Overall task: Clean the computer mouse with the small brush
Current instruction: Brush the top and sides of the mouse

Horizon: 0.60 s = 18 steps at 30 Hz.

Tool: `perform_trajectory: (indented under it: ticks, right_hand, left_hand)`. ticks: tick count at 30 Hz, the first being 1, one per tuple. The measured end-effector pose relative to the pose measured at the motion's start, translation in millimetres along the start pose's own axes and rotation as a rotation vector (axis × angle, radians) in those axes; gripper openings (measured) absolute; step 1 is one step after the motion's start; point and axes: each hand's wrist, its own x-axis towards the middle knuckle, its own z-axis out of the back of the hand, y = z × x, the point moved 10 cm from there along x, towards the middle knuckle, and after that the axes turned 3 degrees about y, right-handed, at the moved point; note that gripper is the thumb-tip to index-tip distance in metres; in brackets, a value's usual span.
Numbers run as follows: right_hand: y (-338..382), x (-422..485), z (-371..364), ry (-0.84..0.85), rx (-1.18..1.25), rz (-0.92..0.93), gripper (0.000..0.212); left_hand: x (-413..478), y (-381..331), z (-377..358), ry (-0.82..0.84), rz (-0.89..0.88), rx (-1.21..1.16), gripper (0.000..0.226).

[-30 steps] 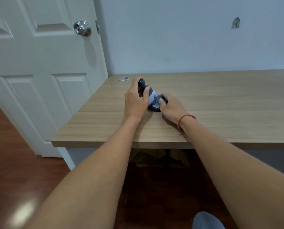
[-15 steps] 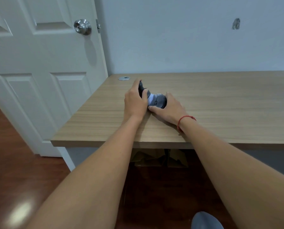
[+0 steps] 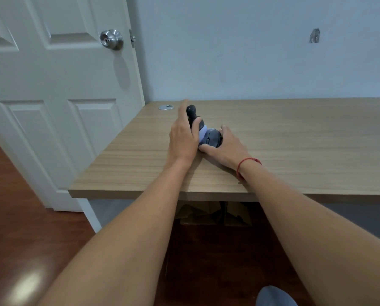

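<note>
Head view shows the mouse (image 3: pixel 213 139) on the wooden counter (image 3: pixel 295 138) near its left end, pinned between the thumb and fingers of the right hand (image 3: pixel 225 146), whose wrist wears a red string (image 3: pixel 247 163). Left hand (image 3: pixel 183 138) has its grip pressed around the brush (image 3: pixel 194 120), dark handle tilted up and away, pale bristles touching the mouse's left side and hiding part of it. A silver disc (image 3: pixel 166 107) lies apart by the counter's far corner, beside the white door (image 3: pixel 52 96) with its knob (image 3: pixel 111 39); cardboard (image 3: pixel 206 212) sits under the counter.
</note>
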Motion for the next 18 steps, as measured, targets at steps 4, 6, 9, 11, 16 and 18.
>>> perform_trajectory:
  ticks: [4, 6, 9, 11, 16, 18]
  right_hand:
    - [-0.4, -1.5, -0.1, 0.018, 0.015, -0.005, 0.067]
    - [0.2, -2.2, 0.9, 0.012, 0.023, 0.000, 0.061]
    - [0.5, -3.9, 0.7, 0.012, 0.011, -0.008, 0.055]
    - [0.9, -4.1, 0.2, 0.016, 0.008, -0.011, 0.050]
    - [2.3, -4.7, 1.0, 0.026, 0.021, 0.006, 0.044]
    - [3.2, -4.1, 2.3, 0.030, 0.023, 0.021, 0.040]
  left_hand:
    - [-1.2, -8.4, -3.3, 0.057, -0.059, -0.020, 0.031]
    - [-0.3, -4.4, -5.1, 0.066, -0.051, 0.052, 0.028]
    - [-0.9, -0.8, 2.6, 0.010, -0.010, 0.064, 0.024]
    - [-1.5, -1.9, 7.5, -0.021, 0.005, -0.029, 0.027]
    - [-0.7, 16.0, 2.6, 0.017, 0.140, 0.014, 0.032]
    - [-0.8, 20.5, 6.8, -0.015, 0.183, -0.012, 0.030]
